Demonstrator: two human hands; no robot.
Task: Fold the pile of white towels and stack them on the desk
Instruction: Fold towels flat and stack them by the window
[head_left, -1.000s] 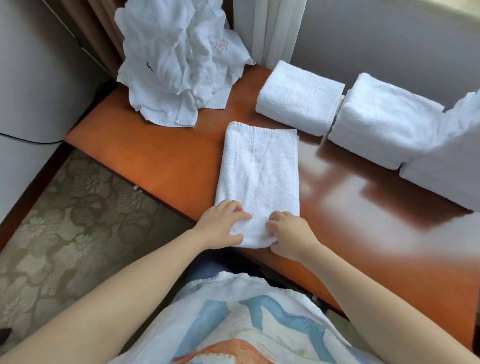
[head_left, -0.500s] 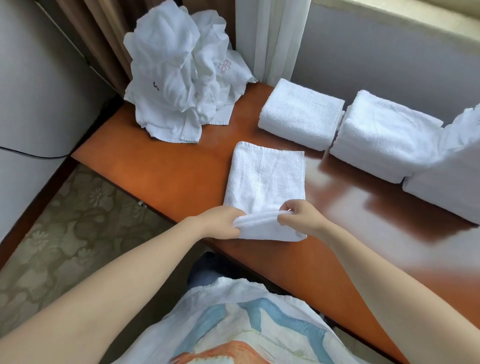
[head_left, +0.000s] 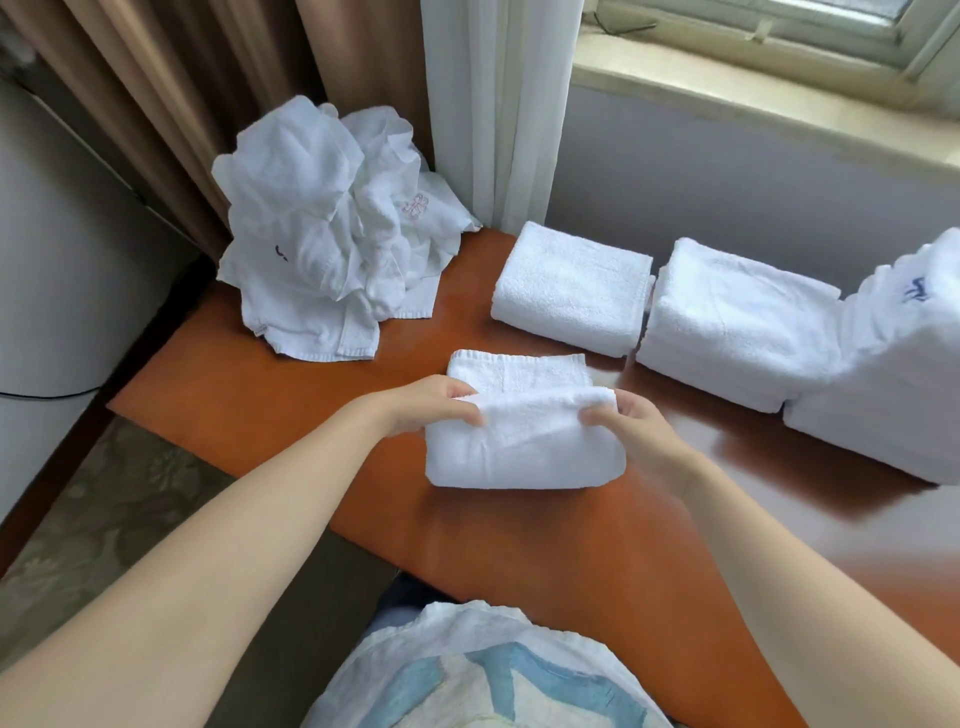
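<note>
A white terry towel (head_left: 524, 441) lies near the front edge of the glossy orange-brown wooden desk (head_left: 249, 395), partly doubled over on itself; its near half is raised in a thick fold, its far end lies flat on the desk. The left hand (head_left: 434, 405) pinches the left end of the raised fold, fingers closed on the cloth; the right hand (head_left: 636, 428) grips the right end the same way, thumb on top. At the far left corner sits a crumpled pile of white unfolded towels (head_left: 332, 239), against brown curtains (head_left: 171, 88); a white sheer curtain (head_left: 493, 104) hangs to its right. Along the far right edge stand three stacks of folded white towels: a low stack (head_left: 571, 288); a taller stack (head_left: 727, 322) just beside it; a third stack (head_left: 893, 364) at the right border, bearing a blue mark.
</note>
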